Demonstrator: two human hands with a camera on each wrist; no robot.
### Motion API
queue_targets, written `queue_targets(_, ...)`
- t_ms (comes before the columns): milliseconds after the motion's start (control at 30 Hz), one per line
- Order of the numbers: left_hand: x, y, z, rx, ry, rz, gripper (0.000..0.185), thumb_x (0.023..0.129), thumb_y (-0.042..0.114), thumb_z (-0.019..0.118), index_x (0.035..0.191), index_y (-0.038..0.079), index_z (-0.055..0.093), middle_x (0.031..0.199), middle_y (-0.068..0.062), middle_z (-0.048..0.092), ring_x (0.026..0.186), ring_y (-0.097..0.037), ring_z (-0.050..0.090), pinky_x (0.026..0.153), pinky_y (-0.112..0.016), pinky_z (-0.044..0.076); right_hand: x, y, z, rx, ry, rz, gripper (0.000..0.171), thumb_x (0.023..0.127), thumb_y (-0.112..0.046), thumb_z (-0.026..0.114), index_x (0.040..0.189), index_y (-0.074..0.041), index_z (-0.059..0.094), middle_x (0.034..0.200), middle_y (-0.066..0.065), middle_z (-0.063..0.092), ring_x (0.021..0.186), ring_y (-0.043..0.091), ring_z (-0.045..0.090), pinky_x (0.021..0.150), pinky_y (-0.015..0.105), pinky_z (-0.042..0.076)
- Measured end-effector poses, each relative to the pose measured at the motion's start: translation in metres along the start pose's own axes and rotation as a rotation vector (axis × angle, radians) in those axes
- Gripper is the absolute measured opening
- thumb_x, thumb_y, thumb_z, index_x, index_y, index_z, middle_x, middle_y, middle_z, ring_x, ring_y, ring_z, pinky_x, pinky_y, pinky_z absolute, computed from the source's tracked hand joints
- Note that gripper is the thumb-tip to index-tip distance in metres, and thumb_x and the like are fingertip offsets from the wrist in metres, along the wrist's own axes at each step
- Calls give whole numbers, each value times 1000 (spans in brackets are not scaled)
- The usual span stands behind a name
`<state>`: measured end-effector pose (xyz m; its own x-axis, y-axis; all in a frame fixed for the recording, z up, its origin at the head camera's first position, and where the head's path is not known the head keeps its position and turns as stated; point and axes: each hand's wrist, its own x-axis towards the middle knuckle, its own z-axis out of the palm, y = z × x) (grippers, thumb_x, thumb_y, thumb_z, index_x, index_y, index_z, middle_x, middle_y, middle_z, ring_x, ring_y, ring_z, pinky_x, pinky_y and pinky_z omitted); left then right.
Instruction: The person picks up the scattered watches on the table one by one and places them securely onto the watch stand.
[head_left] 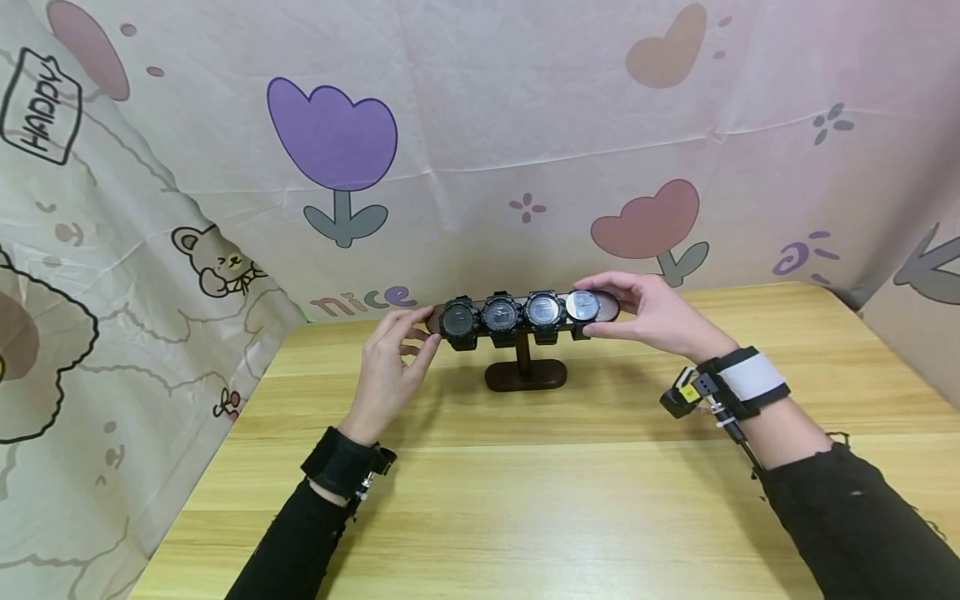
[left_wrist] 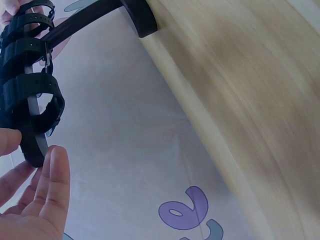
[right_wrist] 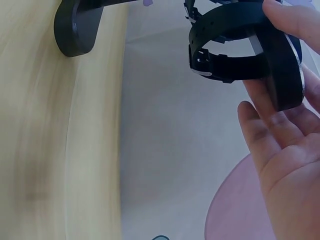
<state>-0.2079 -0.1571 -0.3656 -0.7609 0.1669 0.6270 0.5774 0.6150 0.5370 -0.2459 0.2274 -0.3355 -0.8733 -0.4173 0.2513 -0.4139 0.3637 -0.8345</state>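
Several black wristwatches (head_left: pixel 501 313) sit in a row, strapped around the crossbar of a dark brown T-shaped watch stand (head_left: pixel 523 358). My left hand (head_left: pixel 388 367) pinches the bar's left end, beside the leftmost watch (head_left: pixel 459 320). In the left wrist view the thumb (left_wrist: pixel 9 141) lies on one side of that bar end, the other fingers on the far side. At the opposite end, my right hand (head_left: pixel 651 312) holds the rightmost watch (head_left: pixel 582 306) between thumb below and fingers above. In the right wrist view this watch's buckled strap (right_wrist: pixel 235 67) loops under the bar.
The stand's oval foot (head_left: pixel 527 377) stands on a light wooden table (head_left: pixel 480 500), near its back edge. A printed cloth (head_left: pixel 480 100) with flowers and hearts hangs behind the table, and another patterned cloth (head_left: pixel 135 333) hangs along the left.
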Motion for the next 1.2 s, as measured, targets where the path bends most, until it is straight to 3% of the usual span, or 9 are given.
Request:
queue_targets(467,0,-2,0,-2,-3,2,40,101,8,75,140,2,68,127,-15,67,100,-26,76,76,-37,68,-4,-3,2,-95,1,-39,62,90,-18,89,147,-17,64,142,6,68,121,2,67,100,9,52)
queue_targets(733,0,-1,-1,4,-5,5,40,101,8,75,140,2,68,126,-15,67,100,-26,76,75,-35,68,-8,-9,1,-151,23,-39,64,89,-18,90,147,-18,64,145,6,67,135,25,65,108,5,45)
queue_targets(833,1,-1,-1,10,-6,5,41,100,9,75,140,2,68,126,-15,67,100,-26,76,75,-35,68,-11,-9,-2,-179,26,-39,65,89,-21,90,148,-18,62,148,5,66,139,26,63,118,15,45)
queue_targets(1000,1,-1,-2,14,-7,4,41,100,9,75,140,3,68,126,-14,67,101,-25,76,75,-35,68,-17,-9,-6,-229,36,18,70,89,-28,91,151,-21,60,151,2,64,142,27,60,127,46,42)
queue_targets(1200,1,0,-4,10,-5,11,40,100,9,75,139,3,69,127,-15,67,101,-25,76,76,-36,68,-26,-10,-12,-283,37,39,75,91,-29,88,156,-14,54,157,8,59,146,35,55,126,57,41)
